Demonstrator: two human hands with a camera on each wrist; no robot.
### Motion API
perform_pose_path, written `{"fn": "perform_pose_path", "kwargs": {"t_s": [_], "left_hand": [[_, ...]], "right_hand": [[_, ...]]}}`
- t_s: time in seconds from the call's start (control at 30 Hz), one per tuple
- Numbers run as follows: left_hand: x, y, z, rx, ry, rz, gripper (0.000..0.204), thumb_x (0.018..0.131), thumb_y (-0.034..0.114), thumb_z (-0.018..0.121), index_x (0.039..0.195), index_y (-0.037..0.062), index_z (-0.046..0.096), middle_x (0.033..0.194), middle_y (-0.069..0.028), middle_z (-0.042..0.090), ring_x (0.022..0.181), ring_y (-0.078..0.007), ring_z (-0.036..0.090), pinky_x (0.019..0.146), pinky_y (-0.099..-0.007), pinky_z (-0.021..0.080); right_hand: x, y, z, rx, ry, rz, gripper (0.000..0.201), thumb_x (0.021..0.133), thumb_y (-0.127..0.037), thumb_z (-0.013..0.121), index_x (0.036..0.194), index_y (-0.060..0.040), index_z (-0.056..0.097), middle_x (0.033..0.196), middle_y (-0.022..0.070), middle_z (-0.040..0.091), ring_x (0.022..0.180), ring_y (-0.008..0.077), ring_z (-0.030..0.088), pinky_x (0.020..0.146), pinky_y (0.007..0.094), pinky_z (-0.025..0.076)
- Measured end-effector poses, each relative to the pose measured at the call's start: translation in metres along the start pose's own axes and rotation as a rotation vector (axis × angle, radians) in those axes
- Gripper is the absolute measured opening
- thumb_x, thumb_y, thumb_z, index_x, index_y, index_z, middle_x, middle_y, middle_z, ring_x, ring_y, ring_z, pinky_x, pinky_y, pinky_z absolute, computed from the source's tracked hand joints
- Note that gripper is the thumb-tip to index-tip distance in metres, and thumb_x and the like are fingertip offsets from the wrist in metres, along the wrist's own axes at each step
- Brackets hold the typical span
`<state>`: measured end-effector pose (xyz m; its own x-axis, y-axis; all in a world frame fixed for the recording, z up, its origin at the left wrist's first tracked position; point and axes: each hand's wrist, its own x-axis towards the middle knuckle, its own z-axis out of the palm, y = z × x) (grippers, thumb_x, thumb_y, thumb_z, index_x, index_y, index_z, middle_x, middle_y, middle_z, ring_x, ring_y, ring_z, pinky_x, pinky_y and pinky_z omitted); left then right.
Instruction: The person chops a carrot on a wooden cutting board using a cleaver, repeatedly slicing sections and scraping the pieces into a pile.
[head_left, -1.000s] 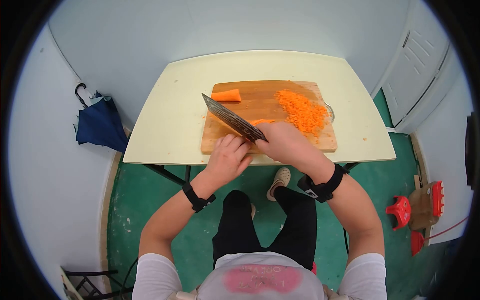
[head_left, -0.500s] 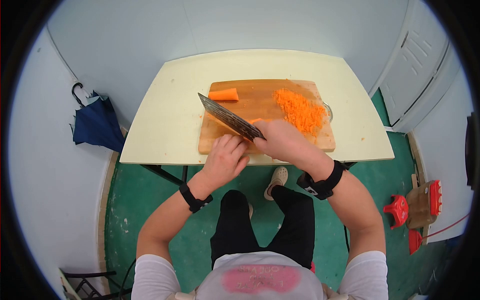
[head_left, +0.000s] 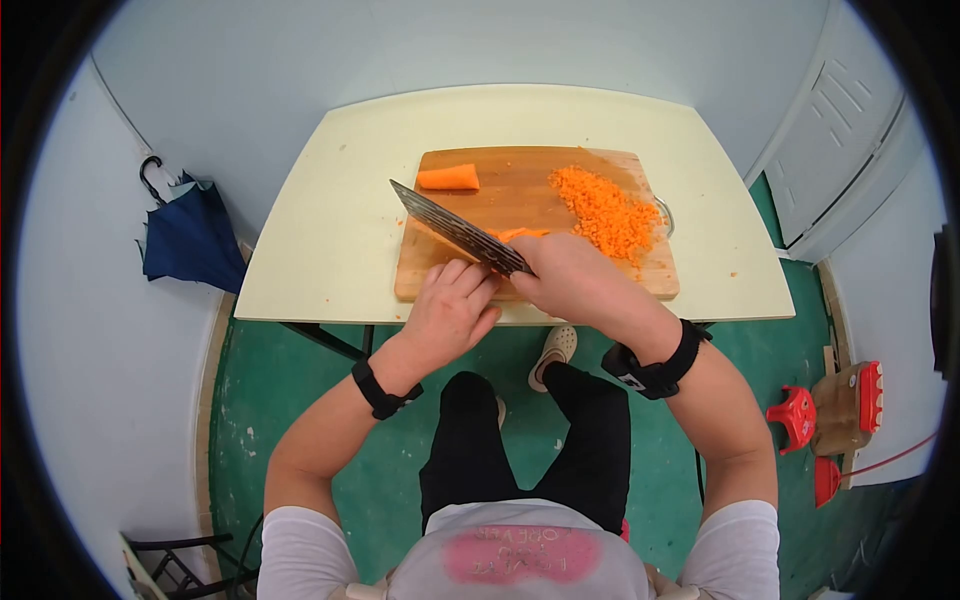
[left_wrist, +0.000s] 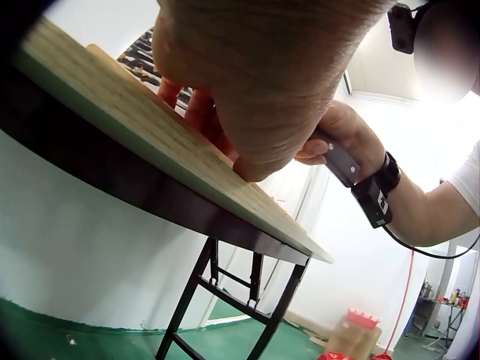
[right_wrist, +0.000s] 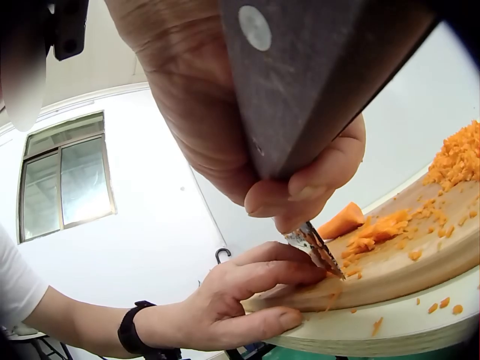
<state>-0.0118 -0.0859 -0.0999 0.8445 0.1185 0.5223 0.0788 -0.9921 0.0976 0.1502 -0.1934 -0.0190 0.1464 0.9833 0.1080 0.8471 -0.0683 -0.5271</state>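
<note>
My right hand (head_left: pixel 572 280) grips the dark handle (right_wrist: pixel 300 82) of a broad kitchen knife (head_left: pixel 450 222), whose patterned blade slants up to the left over the wooden cutting board (head_left: pixel 510 165). Close beside the blade, at the board's front edge, my left hand (head_left: pixel 447 312) has bent fingers holding down a carrot piece that they mostly hide. Carrot strips (right_wrist: pixel 375 231) lie just past the blade. Finely chopped carrot (head_left: pixel 612 218) is heaped on the board's right side. A thicker carrot chunk (head_left: pixel 448 178) sits at its far left corner.
The board rests on a pale table (head_left: pixel 330 210) with small carrot crumbs scattered on it. A metal ring (head_left: pixel 664 215) shows at the board's right side. A blue umbrella (head_left: pixel 195 235) hangs by the left wall; a red stool (head_left: pixel 793 420) stands on the floor at right.
The table and board sit slightly higher in the head view. Both hands and the knife keep nearly the same place at the board's front, with the blade shifting only slightly.
</note>
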Motion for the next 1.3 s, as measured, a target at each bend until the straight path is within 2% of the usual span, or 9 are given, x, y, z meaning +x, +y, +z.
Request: {"fn": "perform_pose_path", "kwargs": {"t_s": [0.27, 0.33, 0.37, 0.43, 0.57, 0.7, 0.97, 1.13, 1.3], "left_hand": [[0.001, 0.002, 0.000, 0.015, -0.029, -0.010, 0.043, 0.073, 0.016, 0.071, 0.111, 0.0024, 0.059, 0.113, -0.0107, 0.057, 0.102, -0.0296, 0.052, 0.087, -0.0416, 0.042], [0.001, 0.003, -0.002, 0.010, -0.033, -0.010, 0.043, 0.074, 0.018, 0.071, 0.112, 0.0025, 0.060, 0.113, -0.0107, 0.057, 0.104, -0.0294, 0.052, 0.089, -0.0416, 0.041], [0.003, 0.002, -0.003, 0.023, -0.032, -0.011, 0.043, 0.074, 0.018, 0.071, 0.112, 0.0025, 0.060, 0.113, -0.0107, 0.057, 0.104, -0.0294, 0.052, 0.089, -0.0416, 0.041], [0.007, 0.004, -0.002, 0.036, -0.024, -0.006, 0.043, 0.075, 0.022, 0.071, 0.113, 0.0023, 0.060, 0.113, -0.0107, 0.057, 0.106, -0.0294, 0.051, 0.091, -0.0418, 0.040], [0.024, 0.004, 0.002, 0.041, -0.069, -0.001, 0.044, 0.077, 0.025, 0.070, 0.114, 0.0024, 0.060, 0.114, -0.0110, 0.057, 0.109, -0.0292, 0.051, 0.092, -0.0419, 0.040], [0.034, -0.003, 0.000, 0.045, -0.122, -0.029, 0.043, 0.076, 0.022, 0.071, 0.114, 0.0035, 0.060, 0.116, -0.0116, 0.057, 0.109, -0.0282, 0.052, 0.092, -0.0415, 0.040], [0.077, -0.031, 0.008, -0.112, -0.148, 0.109, 0.052, 0.077, 0.017, 0.072, 0.124, 0.0029, 0.055, 0.123, -0.0142, 0.055, 0.115, -0.0328, 0.050, 0.098, -0.0415, 0.042], [0.095, -0.038, 0.014, -0.220, -0.380, 0.099, 0.044, 0.081, 0.014, 0.069, 0.123, 0.0051, 0.058, 0.121, -0.0136, 0.057, 0.113, -0.0328, 0.051, 0.098, -0.0404, 0.043], [0.084, -0.024, 0.031, -0.159, -0.186, 0.029, 0.031, 0.080, 0.014, 0.069, 0.109, 0.0042, 0.063, 0.103, -0.0127, 0.060, 0.101, -0.0324, 0.054, 0.089, -0.0406, 0.046]], "right_hand": [[0.022, 0.008, 0.007, 0.014, -0.074, 0.060, 0.019, 0.081, -0.015, 0.056, 0.089, 0.0008, 0.063, 0.079, 0.0238, 0.065, 0.079, 0.0408, 0.063, 0.071, 0.0494, 0.050], [0.021, 0.028, 0.023, 0.014, 0.221, -0.191, 0.024, 0.085, -0.016, 0.054, 0.102, -0.0027, 0.064, 0.070, 0.0182, 0.062, 0.057, 0.0268, 0.064, 0.056, 0.0389, 0.051], [0.018, 0.033, 0.021, 0.018, 0.226, -0.203, 0.024, 0.085, -0.016, 0.054, 0.102, -0.0027, 0.064, 0.070, 0.0182, 0.062, 0.057, 0.0268, 0.064, 0.056, 0.0389, 0.051], [0.004, 0.023, 0.002, 0.218, 0.186, 0.061, 0.023, 0.086, -0.015, 0.053, 0.103, -0.0014, 0.063, 0.067, 0.0121, 0.060, 0.051, 0.0180, 0.060, 0.050, 0.0323, 0.049], [-0.023, 0.016, -0.029, 0.484, 0.219, 0.179, 0.025, 0.088, -0.014, 0.052, 0.105, 0.0017, 0.061, 0.064, 0.0029, 0.054, 0.049, 0.0101, 0.054, 0.047, 0.0255, 0.046], [-0.044, 0.023, -0.039, 0.553, 0.268, 0.232, 0.018, 0.087, -0.012, 0.051, 0.092, 0.0025, 0.059, 0.062, 0.0084, 0.053, 0.049, 0.0158, 0.054, 0.051, 0.0329, 0.045], [-0.060, 0.046, -0.038, 0.716, 0.316, 0.285, 0.021, 0.087, -0.013, 0.050, 0.098, 0.0033, 0.059, 0.063, 0.0040, 0.054, 0.049, 0.0120, 0.053, 0.048, 0.0288, 0.045], [-0.069, 0.059, -0.038, 0.739, 0.310, 0.302, 0.024, 0.089, -0.013, 0.052, 0.106, 0.0015, 0.059, 0.065, 0.0026, 0.055, 0.048, 0.0094, 0.053, 0.045, 0.0252, 0.044], [-0.067, 0.067, -0.030, 0.756, 0.311, 0.320, 0.027, 0.090, -0.014, 0.053, 0.112, -0.0003, 0.059, 0.066, 0.0012, 0.056, 0.047, 0.0070, 0.051, 0.043, 0.0227, 0.043]]}}
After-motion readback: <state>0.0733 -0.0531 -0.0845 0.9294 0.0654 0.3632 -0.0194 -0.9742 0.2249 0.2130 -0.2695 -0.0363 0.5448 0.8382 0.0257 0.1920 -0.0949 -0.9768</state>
